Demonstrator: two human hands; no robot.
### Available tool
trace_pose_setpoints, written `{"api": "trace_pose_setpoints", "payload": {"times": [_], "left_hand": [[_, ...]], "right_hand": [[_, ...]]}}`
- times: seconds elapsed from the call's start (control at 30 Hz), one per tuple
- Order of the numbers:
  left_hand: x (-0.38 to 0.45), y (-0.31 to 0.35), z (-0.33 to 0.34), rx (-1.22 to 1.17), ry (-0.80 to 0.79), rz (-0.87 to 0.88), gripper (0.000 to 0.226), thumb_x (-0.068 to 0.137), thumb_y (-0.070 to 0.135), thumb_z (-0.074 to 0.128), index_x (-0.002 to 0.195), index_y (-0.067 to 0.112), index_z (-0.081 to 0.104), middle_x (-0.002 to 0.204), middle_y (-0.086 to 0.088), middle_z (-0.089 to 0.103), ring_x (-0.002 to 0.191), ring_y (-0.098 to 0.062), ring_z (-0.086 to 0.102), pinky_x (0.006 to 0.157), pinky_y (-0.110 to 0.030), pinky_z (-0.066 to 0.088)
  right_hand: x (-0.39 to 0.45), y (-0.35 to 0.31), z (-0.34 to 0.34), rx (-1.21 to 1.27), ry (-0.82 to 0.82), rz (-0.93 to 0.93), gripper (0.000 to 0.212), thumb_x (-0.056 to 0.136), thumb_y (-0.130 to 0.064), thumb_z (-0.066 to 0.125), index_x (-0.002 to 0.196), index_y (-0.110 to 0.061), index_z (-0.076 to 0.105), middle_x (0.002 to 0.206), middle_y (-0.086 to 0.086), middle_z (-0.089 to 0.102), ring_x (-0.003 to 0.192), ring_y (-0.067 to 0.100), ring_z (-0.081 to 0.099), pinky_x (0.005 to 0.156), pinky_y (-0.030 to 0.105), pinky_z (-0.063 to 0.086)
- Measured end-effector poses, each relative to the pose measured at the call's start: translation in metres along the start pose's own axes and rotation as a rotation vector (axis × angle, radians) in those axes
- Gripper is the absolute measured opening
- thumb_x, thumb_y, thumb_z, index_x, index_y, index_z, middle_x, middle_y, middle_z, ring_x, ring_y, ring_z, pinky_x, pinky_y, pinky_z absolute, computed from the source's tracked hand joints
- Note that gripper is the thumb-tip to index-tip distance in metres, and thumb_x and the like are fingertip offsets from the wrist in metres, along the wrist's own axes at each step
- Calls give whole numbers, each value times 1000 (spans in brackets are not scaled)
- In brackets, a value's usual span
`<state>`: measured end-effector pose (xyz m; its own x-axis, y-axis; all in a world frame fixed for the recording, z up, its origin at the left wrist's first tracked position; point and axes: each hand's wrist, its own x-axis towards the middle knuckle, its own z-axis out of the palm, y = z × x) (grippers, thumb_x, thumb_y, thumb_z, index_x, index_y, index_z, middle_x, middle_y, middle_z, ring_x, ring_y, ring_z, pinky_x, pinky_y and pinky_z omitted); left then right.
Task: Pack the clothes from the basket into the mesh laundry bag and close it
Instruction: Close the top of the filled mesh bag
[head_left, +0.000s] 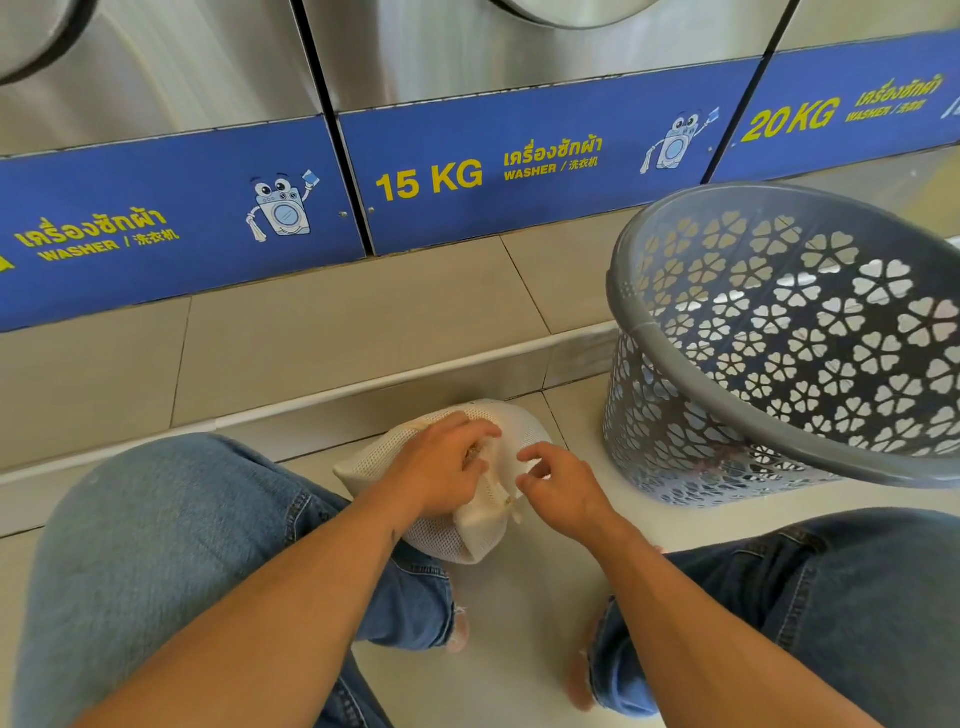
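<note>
So the stuffed white mesh laundry bag (447, 478) is lying on the pale tiled floor (519, 613), right between the person's knees in blue jeans (156, 545). Left hand (441, 462) is pressed down on top of it, fingers curled into the bag's opening where a bit of brownish fabric peeks out. Right hand (558, 486) is just beside it, thumb and forefinger pinched narrow at the bag's zipper edge — can't tell if it's really got the pull. The grey plastic basket (649, 332) with flower-shaped cutouts sits tilted off to the right, near the blue-panelled washing machines (467, 171) — one's marked 15 KG.
</note>
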<state>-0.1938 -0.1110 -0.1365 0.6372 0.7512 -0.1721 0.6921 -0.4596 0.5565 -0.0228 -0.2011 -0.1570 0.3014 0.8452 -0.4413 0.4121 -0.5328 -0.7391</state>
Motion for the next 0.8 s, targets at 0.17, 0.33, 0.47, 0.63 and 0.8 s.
{"api": "trace_pose_setpoints", "payload": {"times": [0.17, 0.33, 0.47, 0.63, 0.8], "left_hand": [[1, -12, -10, 169, 5, -222, 66, 82, 20, 54, 142, 39, 38, 139, 5, 37, 130, -23, 35, 107, -44, 32], [-5, -28, -1, 290, -468, -372, 83, 83, 25, 55, 152, 44, 14, 155, -2, 27, 135, -31, 38, 108, -45, 37], [-3, -20, 2, 395, -249, -251, 63, 83, 23, 54, 140, 45, 39, 135, -4, 52, 115, -28, 56, 88, -36, 45], [-9, -8, -9, 554, -80, -75, 56, 82, 15, 60, 130, 42, 55, 123, -1, 64, 106, -26, 61, 84, -36, 47], [-7, 0, -50, 779, 94, 33, 39, 86, 12, 57, 117, 34, 64, 114, 3, 69, 102, -24, 64, 85, -37, 47]], "right_hand": [[-1, -14, 8, 29, -64, -112, 66, 92, -24, 62, 153, -32, 36, 150, 0, 46, 135, 25, 47, 108, 46, 45], [-5, -11, 22, -257, -263, -54, 69, 92, -42, 59, 155, -31, 32, 166, 2, 22, 151, 30, 24, 120, 48, 25], [-14, -6, 19, -387, -381, 83, 63, 89, -35, 59, 149, -29, 41, 147, 9, 43, 135, 39, 41, 110, 52, 42], [-22, -24, 17, -435, -462, 122, 66, 90, -26, 52, 154, -24, 33, 149, 13, 49, 134, 36, 47, 111, 49, 41], [-37, -39, 41, -520, -527, 57, 93, 90, -35, 59, 160, -27, -1, 164, 14, 26, 146, 39, 32, 115, 51, 34]]}}
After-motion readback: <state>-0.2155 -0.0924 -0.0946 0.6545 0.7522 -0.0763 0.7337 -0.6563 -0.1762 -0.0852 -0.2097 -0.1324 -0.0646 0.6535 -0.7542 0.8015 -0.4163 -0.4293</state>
